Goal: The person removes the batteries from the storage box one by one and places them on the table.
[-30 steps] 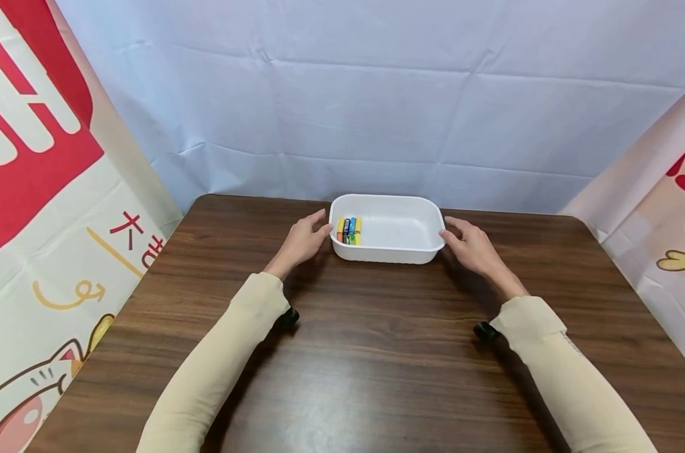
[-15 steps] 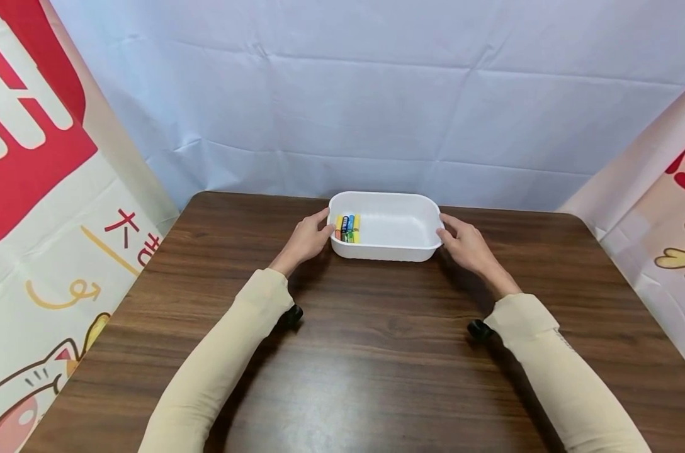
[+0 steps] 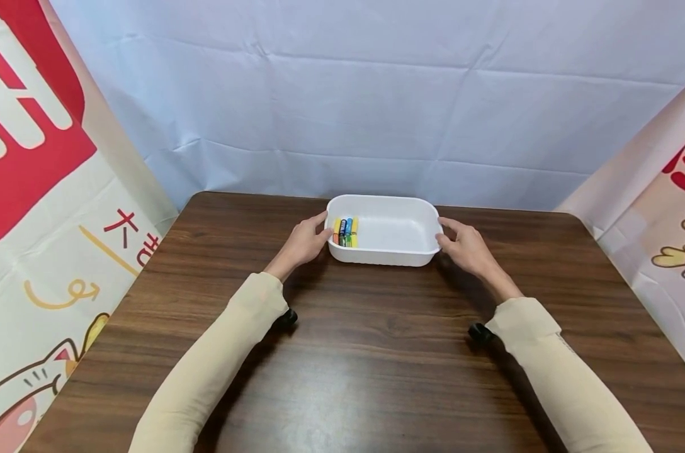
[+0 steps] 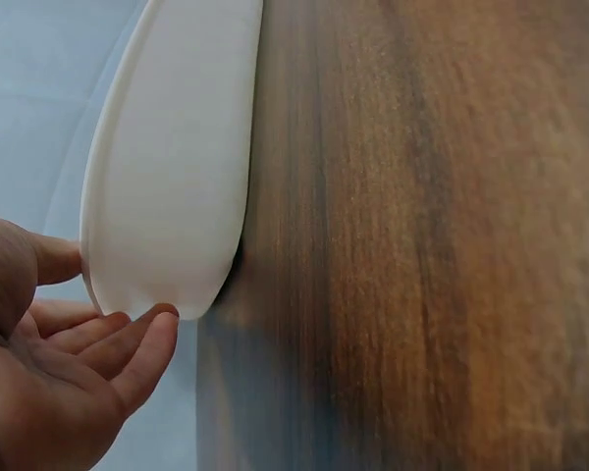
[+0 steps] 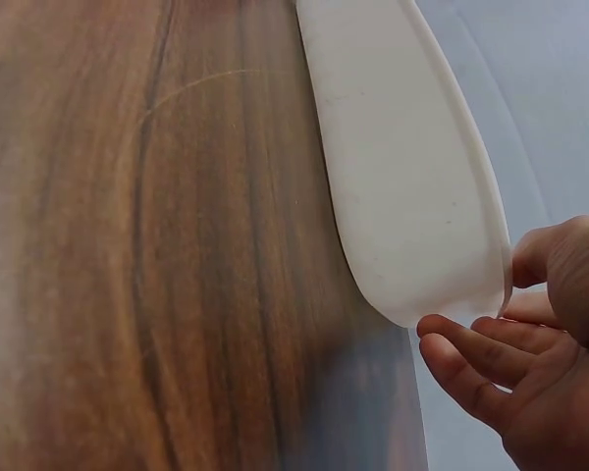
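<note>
A white plastic basin with rounded corners sits at the far edge of the table, seemingly resting on it. Inside its left end lie several short, colourful sticks in yellow, blue, green and orange, side by side; they are too small to name exactly. My left hand holds the left end, its thumb on the rim and fingers against the end wall in the left wrist view. At the opposite end my right hand grips the rim likewise, thumb above and fingers beneath it in the right wrist view.
The dark wooden table extends from the basin toward me. A pale cloth backdrop hangs right behind the far edge. Printed cloths hang at the left and right sides.
Both hands stay at the basin's ends. The basin has shifted very slightly toward me along with them. The sticks keep their place inside it.
</note>
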Demonstrator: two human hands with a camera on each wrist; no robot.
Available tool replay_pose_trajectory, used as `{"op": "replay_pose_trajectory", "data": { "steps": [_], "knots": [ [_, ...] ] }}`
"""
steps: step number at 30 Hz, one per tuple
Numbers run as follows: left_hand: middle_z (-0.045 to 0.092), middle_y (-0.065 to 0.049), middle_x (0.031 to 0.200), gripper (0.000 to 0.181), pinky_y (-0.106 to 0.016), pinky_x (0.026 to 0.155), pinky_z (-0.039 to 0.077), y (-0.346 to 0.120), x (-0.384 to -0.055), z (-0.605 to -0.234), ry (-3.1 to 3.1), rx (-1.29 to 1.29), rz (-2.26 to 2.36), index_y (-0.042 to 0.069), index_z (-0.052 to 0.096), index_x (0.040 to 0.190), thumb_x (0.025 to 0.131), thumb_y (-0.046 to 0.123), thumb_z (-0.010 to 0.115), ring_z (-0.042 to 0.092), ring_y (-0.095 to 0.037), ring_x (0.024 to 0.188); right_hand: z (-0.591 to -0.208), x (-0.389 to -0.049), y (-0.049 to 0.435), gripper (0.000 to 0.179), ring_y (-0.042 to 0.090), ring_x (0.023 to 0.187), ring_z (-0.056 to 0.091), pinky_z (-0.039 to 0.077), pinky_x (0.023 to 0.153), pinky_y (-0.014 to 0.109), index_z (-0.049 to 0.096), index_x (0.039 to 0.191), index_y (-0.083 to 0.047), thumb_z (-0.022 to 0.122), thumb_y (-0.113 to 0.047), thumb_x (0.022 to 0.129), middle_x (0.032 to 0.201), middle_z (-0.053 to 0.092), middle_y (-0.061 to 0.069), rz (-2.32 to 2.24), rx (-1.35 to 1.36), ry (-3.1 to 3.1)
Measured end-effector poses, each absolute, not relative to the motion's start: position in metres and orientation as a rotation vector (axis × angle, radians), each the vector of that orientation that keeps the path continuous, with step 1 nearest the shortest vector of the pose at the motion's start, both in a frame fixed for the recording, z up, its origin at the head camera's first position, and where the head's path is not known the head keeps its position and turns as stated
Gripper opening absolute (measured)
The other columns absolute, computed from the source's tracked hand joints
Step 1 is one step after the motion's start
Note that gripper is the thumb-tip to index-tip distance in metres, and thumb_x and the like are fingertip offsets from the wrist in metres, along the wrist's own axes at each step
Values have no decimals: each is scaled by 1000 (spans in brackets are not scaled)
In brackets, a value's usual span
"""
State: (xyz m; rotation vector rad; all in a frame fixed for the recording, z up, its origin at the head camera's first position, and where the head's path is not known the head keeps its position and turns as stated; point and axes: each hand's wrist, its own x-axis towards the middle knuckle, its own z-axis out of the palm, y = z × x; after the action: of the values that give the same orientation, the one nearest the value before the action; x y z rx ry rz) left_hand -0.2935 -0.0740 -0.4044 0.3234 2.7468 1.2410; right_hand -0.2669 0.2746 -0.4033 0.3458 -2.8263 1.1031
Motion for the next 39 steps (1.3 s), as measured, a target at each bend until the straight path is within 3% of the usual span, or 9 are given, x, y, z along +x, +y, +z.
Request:
{"op": "replay_pose_trajectory", "data": {
  "steps": [3,7,11,14,17,21,29,34,39],
  "knots": [
    [36,-6,146,55,-39,100,34,-75,-289,-403,2759,333,1215,15,29,147,97,30,49,33,-17,130,-403,-262,275,50,30,78,64,48,59,29,41,139,1,52,-20,95,113,60,23,1100,366,-2830],
    [53,-12,127,57,-39,84,43,-78,-281,-403,2746,344,1218,16,28,148,97,29,50,56,-28,98,-403,-256,275,50,27,71,61,47,58,31,41,138,1,52,-22,95,122,54,25,1080,387,-2835],
    [57,-13,120,57,-38,76,43,-81,-273,-402,2748,346,1224,16,29,147,96,29,52,56,-28,90,-402,-250,274,50,31,82,62,49,63,37,42,137,3,52,-21,95,129,49,26,1047,417,-2831],
    [47,-8,136,57,-36,81,41,-83,-268,-402,2782,363,1210,15,33,146,95,28,54,50,-20,105,-401,-244,273,49,35,98,60,50,71,43,43,136,4,53,-20,94,132,46,26,1035,435,-2822],
    [47,-10,137,57,-37,79,42,-85,-262,-402,2796,378,1200,13,35,145,94,29,55,52,-21,97,-400,-239,271,48,35,100,60,50,73,45,45,134,5,55,-18,93,130,48,26,1039,440,-2812],
    [45,-9,138,56,-35,79,42,-86,-254,-401,2824,397,1187,11,37,143,93,28,56,51,-19,99,-400,-233,269,48,33,98,61,50,72,44,45,134,6,56,-16,92,126,51,26,1044,448,-2800],
    [48,-11,136,56,-34,75,40,-89,-237,-399,2820,399,1182,9,38,143,93,26,57,49,-23,72,-401,-218,268,49,33,98,60,50,73,45,44,134,7,56,-17,93,127,50,25,1032,480,-2806],
    [49,-10,135,57,-32,75,43,-91,-228,-398,2813,396,1203,9,39,142,92,27,59,56,-18,86,-400,-209,266,47,31,95,61,50,72,43,46,132,8,57,-14,92,125,51,24,1018,491,-2801],
    [48,-9,136,57,-36,85,45,-93,-217,-397,2815,396,1213,8,41,141,90,25,62,51,-16,112,-399,-199,265,47,31,94,62,50,72,42,46,132,8,58,-13,91,124,52,24,1028,499,-2798]
  ]
}}
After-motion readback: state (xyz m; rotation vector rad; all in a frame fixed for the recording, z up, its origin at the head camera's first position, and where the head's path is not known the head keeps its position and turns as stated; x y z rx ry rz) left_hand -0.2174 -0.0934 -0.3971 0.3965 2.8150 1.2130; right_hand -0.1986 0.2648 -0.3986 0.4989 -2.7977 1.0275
